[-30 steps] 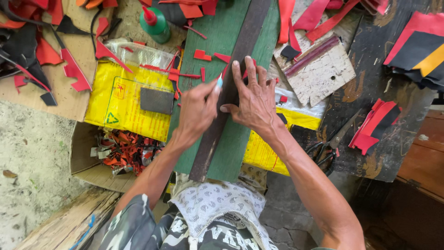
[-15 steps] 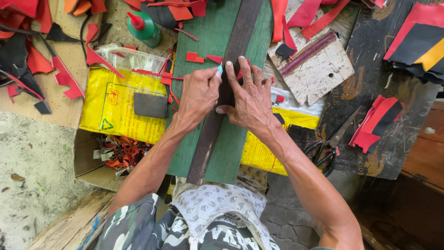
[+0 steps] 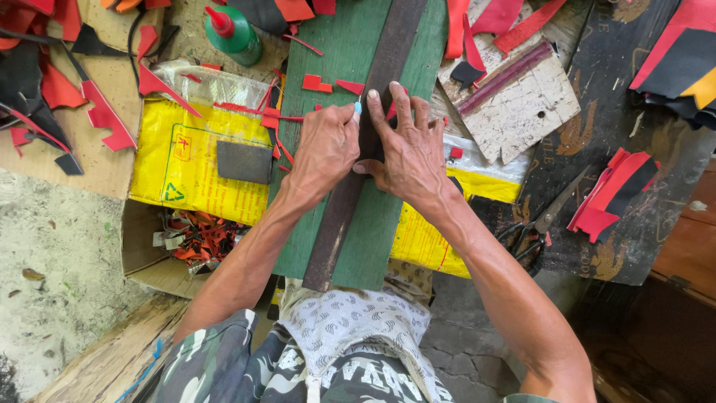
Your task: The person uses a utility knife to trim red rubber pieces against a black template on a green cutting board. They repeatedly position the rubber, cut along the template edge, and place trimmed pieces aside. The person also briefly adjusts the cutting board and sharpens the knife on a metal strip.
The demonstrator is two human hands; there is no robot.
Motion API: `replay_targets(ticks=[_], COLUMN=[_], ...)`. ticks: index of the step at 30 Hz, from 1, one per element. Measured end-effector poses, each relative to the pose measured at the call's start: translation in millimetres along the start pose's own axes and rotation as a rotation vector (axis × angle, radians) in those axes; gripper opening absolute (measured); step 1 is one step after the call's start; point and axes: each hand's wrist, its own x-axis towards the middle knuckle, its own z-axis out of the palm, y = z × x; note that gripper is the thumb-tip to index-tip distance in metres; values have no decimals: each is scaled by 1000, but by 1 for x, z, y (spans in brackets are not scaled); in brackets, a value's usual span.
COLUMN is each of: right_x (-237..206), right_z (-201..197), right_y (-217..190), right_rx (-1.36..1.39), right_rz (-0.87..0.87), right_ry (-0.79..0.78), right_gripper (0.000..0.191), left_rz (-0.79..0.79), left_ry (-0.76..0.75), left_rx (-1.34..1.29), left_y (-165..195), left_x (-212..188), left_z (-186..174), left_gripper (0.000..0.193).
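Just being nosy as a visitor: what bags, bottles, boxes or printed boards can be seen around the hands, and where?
Yellow plastic sack: flat under the green board, red and green markings.
Green bottle: top left, red nozzle.
Cardboard box: lower left, open, holding scraps.
Black printed board: right, dark with faded gold lettering.

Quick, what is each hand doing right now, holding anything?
Left hand: fingers closed around a small light-blue tool, tip against the dark strip.
Right hand: open, fingers spread flat, pressing the dark strip onto the green board.
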Motion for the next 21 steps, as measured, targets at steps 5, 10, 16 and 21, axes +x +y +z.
replay_targets(ticks=[5,10,16,21], right_x=[0,1,2,1], right_z=[0,3,6,6], right_y=[-2,-5,-8,-10], right_rx=[-35,-45,-68,-51], right_rz=[4,20,30,39], right_ry=[-13,-22,-22,-26], right_gripper=[116,114,117,118], left_rz=[-37,-17,1,-39], left_ry=[-25,-36,-10,-47], left_rx=[-19,15,-10,-14], left_y=[1,3,11,14], left_x=[-13,-26,-40,-51], left_z=[-3,-7,-14,-18], left_gripper=[16,17,16,13])
